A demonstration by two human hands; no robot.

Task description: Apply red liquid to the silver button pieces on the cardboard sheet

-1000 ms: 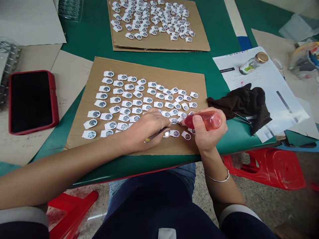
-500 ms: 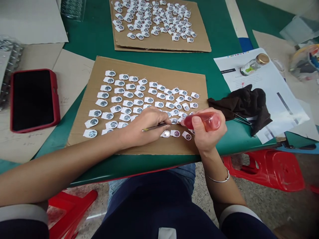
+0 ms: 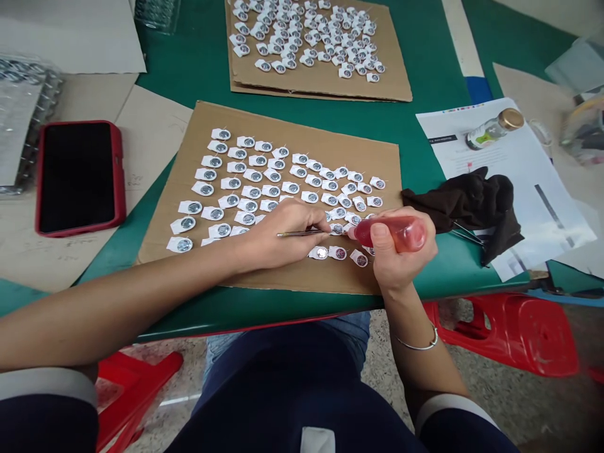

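My left hand is closed around a thin metal tool, its fingers low over a brown cardboard sheet. What the tool's tip touches is too small to make out. In my right hand is a soft red squeeze bottle, tilted so its pale nozzle points left toward my left fingertips. Rows of small round silvery discs on white paper tabs cover the sheet. A disc with a reddish face lies just below the nozzle. Some discs are hidden under my hands.
Another cardboard sheet full of discs lies farther back. At left is a phone in a red case. A dark brown cloth, a small glass jar and printed paper are at right. A red stool stands below.
The whole view has shifted, so most things appear a little farther right. The thin tool in my left hand now lies more level. Both hands keep their grips and stay close together.
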